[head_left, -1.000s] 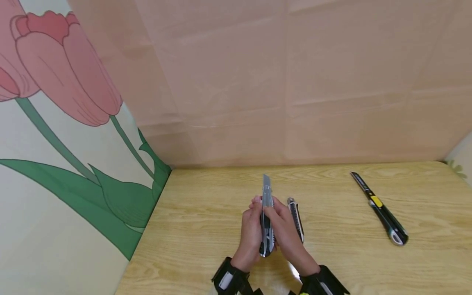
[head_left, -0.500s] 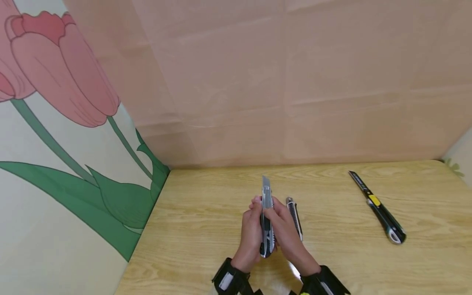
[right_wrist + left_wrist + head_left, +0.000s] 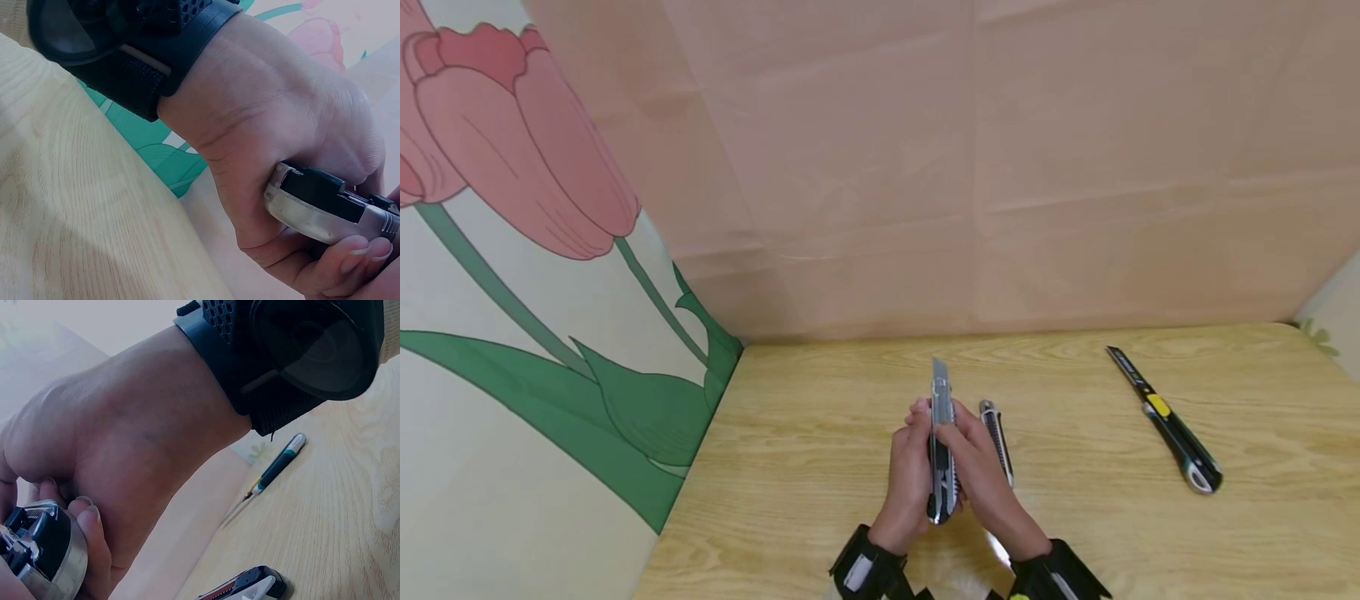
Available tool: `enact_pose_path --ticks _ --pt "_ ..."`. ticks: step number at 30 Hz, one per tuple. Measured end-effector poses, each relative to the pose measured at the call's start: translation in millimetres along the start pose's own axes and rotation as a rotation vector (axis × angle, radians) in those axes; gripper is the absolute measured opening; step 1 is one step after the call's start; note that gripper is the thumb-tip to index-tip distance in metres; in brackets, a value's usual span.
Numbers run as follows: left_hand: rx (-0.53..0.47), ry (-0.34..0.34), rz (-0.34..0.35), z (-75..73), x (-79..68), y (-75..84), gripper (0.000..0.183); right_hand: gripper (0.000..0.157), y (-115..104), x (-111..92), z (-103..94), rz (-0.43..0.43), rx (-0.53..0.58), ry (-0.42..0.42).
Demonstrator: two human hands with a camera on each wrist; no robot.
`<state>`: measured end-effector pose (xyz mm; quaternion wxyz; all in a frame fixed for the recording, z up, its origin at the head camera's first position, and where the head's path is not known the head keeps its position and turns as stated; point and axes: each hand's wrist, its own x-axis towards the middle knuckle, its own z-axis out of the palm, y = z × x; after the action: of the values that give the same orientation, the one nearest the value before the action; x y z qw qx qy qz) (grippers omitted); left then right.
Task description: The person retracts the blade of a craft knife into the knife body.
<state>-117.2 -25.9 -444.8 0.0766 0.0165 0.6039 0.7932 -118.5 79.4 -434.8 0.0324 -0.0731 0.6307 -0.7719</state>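
Note:
Both hands hold one silver-and-black utility knife (image 3: 942,479), its blade standing out of the far end and pointing away toward the back wall. My left hand (image 3: 912,471) grips it from the left side; the right wrist view shows that hand's fingers (image 3: 340,262) curled under the metal body. From the other side my right hand (image 3: 981,467) grips the handle, with its thumb (image 3: 951,435) lying on the top face. Just right of the right hand, a second silver-and-black utility knife (image 3: 997,433) lies on the table, partly hidden by that hand.
A black utility knife (image 3: 1176,433) with a yellow slider lies farther right on the wooden table (image 3: 797,467), its blade end toward the back. A plain pinkish sheet (image 3: 865,167) hangs behind the table. On the left is a tulip-printed wall panel (image 3: 520,167).
The head view has turned slightly right, so the table and the lying knives sit a little farther left. Both hands keep nearly the same hold on the utility knife.

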Motion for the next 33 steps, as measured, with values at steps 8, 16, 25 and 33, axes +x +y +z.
enact_pose_path --ticks 8,16,25,33 --pt "-0.021 0.009 0.014 0.8 0.0 0.2 0.060 0.042 -0.4 0.9 -0.6 -0.015 0.001 -0.026" --pt "-0.010 0.003 0.021 1.0 -0.1 0.9 0.062 0.043 -1.6 0.3 -1.9 -0.028 0.000 -0.050" --pt "-0.001 0.011 0.030 1.9 0.5 -0.5 0.061 0.045 -1.9 -0.3 -3.2 -0.028 0.007 -0.063" --pt "-0.013 0.005 0.056 4.4 1.7 0.0 0.058 0.046 -1.3 1.8 -6.4 -0.044 0.004 -0.076"
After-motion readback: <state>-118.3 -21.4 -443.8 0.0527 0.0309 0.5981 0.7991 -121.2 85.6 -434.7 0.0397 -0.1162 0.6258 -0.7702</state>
